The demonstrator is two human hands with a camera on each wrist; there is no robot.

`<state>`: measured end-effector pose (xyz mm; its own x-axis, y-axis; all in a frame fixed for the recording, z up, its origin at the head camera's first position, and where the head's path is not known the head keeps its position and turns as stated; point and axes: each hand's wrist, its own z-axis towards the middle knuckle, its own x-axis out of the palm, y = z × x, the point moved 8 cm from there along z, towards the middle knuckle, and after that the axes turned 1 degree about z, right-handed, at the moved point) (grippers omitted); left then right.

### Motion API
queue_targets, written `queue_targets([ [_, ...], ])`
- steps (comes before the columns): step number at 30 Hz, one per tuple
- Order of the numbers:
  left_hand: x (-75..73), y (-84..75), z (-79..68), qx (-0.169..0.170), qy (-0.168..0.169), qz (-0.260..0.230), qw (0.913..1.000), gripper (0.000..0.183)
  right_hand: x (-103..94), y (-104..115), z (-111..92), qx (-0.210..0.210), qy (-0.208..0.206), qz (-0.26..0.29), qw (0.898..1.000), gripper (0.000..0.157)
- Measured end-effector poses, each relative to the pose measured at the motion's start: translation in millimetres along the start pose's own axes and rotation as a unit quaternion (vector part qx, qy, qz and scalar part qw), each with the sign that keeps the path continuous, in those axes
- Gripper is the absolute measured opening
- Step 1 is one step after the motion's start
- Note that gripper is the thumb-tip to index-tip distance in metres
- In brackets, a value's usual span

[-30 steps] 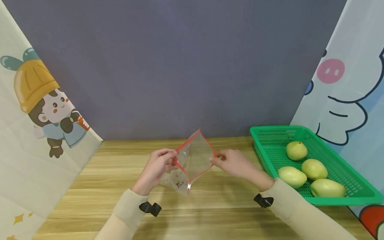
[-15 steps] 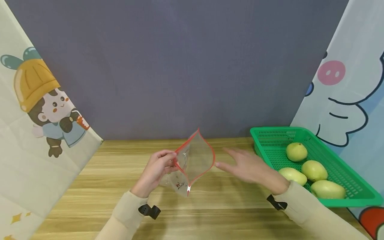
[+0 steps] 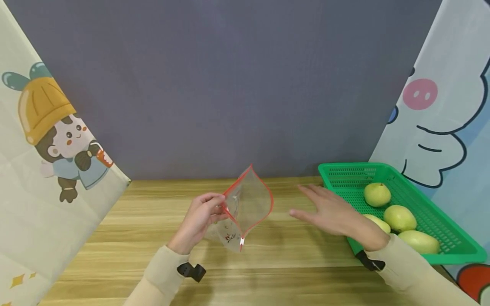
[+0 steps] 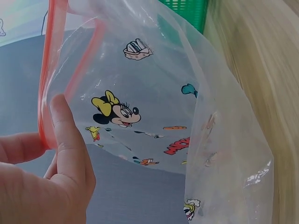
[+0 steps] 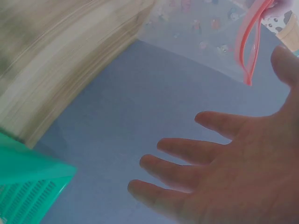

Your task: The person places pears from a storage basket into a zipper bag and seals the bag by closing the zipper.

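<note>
A clear zip bag (image 3: 256,204) with a red rim and a white slider gapes wide above the table. My left hand (image 3: 203,216) pinches its left rim between thumb and fingers. Cartoon prints cover the bag (image 4: 154,107) in the left wrist view. My right hand (image 3: 333,210) is apart from the bag, between it and the green basket, with fingers spread and nothing held. In the right wrist view, the straight fingers of the right hand (image 5: 243,163) show below the bag (image 5: 201,37).
A green plastic basket (image 3: 356,168) stands at the right, holding several yellow-green fruits (image 3: 400,217), one partly hidden behind my right wrist. The wooden table (image 3: 153,238) meets a grey backdrop (image 3: 245,85) at the rear, with printed cloths on both sides.
My right hand has let go of the bag's right rim and moved right toward the basket, its fingers spreading. The left hand keeps its hold, and the bag's mouth stays open.
</note>
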<state>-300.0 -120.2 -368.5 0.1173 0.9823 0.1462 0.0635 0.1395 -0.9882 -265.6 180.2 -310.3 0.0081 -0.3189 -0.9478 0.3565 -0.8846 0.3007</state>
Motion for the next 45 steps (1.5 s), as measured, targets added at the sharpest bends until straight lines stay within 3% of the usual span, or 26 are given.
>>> queue_targets([
  [19, 9.2, 2.7, 2.4, 0.0, 0.0, -0.052, 0.9987, 0.027, -8.7, -44.6, -12.2, 0.038, 0.019, 0.007, 0.999, 0.089],
  [45, 13.3, 3.6, 0.5, 0.007, 0.0, -0.074, 0.9972, 0.026, -18.2, -106.3, -28.4, 0.071, 0.017, -0.007, 0.997, 0.088],
])
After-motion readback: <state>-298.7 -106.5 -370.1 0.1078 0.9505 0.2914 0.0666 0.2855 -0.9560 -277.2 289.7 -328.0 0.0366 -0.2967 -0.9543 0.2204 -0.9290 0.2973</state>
